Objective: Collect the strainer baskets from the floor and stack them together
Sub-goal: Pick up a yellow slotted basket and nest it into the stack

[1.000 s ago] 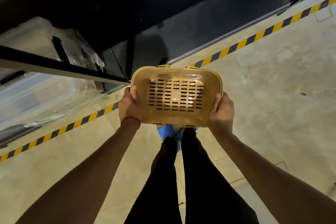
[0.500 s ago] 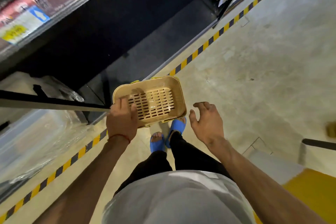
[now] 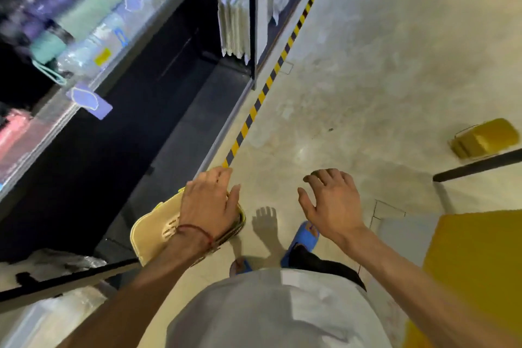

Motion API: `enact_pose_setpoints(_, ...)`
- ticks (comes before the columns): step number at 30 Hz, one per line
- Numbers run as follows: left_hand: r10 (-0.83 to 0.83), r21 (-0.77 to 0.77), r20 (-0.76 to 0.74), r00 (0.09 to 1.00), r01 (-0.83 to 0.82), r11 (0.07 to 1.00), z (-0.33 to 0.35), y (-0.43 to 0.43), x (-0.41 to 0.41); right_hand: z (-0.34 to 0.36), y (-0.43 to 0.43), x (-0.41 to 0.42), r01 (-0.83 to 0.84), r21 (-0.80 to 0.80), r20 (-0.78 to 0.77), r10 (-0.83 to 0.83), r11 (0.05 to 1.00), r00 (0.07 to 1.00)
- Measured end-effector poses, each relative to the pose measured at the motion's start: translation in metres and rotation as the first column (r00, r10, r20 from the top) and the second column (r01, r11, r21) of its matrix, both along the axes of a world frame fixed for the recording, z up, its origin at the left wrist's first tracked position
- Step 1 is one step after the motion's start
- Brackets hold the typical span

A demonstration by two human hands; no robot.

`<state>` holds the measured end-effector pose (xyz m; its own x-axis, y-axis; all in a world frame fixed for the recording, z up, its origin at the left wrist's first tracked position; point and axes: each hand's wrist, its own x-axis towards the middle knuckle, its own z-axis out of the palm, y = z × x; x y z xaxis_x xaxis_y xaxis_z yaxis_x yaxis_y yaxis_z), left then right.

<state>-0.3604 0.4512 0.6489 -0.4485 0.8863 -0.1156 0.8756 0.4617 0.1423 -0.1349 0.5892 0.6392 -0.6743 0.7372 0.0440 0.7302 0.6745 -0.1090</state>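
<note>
A beige slotted strainer basket (image 3: pixel 154 230) hangs tilted at my left side, held by its rim in my left hand (image 3: pixel 210 203), which covers much of it. My right hand (image 3: pixel 330 202) floats free in front of me, fingers loosely spread, holding nothing. Another yellow strainer basket (image 3: pixel 484 138) lies upside down on the concrete floor at the far right, partly behind a dark bar.
Dark store shelving (image 3: pixel 84 70) with packaged goods runs along the left, edged by a yellow-black hazard stripe (image 3: pixel 254 110) on the floor. A black bar (image 3: pixel 477 165) and a yellow surface (image 3: pixel 474 268) stand at the right. My blue slippers (image 3: pixel 303 237) are below.
My right hand let go of the basket, which now hangs tilted in my left hand alone. The view swung up and right, revealing the yellow basket on the floor.
</note>
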Motion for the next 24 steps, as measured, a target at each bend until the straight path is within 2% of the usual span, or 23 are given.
enact_pose_setpoints(5, -0.178, 0.023, -0.063, 0.982, 0.180, 0.983, 0.013, 0.099, 0.033, 0.017, 0.072, 0.049, 0.108, 0.030, -0.070, -0.106, 0.994, 0.992)
enact_pose_setpoints(8, -0.236, 0.023, -0.045, 0.971, 0.237, 0.971, 0.019, 0.170, 0.061, 0.027, 0.122, 0.086, 0.170, 0.036, -0.064, -0.168, 0.985, 0.984)
enact_pose_setpoints(13, -0.367, 0.010, -0.112, 0.923, 0.371, 0.929, 0.028, 0.280, 0.119, 0.036, 0.210, 0.149, 0.237, 0.037, -0.021, -0.236, 0.971, 0.971)
enact_pose_setpoints(24, -0.565, 0.003, -0.086, 0.820, 0.568, 0.823, 0.027, 0.510, 0.182, 0.034, 0.390, 0.222, 0.433, 0.035, -0.015, -0.433, 0.901, 0.901)
